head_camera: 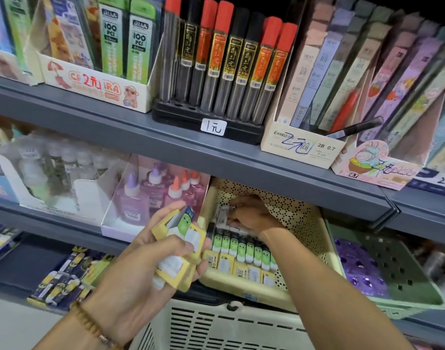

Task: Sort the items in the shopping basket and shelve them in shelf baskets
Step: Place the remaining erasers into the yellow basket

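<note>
Two hands (145,251) (251,214) at basket (309,223) rim

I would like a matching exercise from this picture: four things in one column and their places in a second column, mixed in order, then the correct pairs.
Things:
1. left hand
2. right hand
3. glue bottles
4. green shelf basket

Places:
A. right of the yellow shelf basket
B. holding yellow packets in front of the shelf
C. in a box left of the yellow shelf basket
D. reaching inside the yellow shelf basket

Pairs: 1-B, 2-D, 3-C, 4-A
</note>
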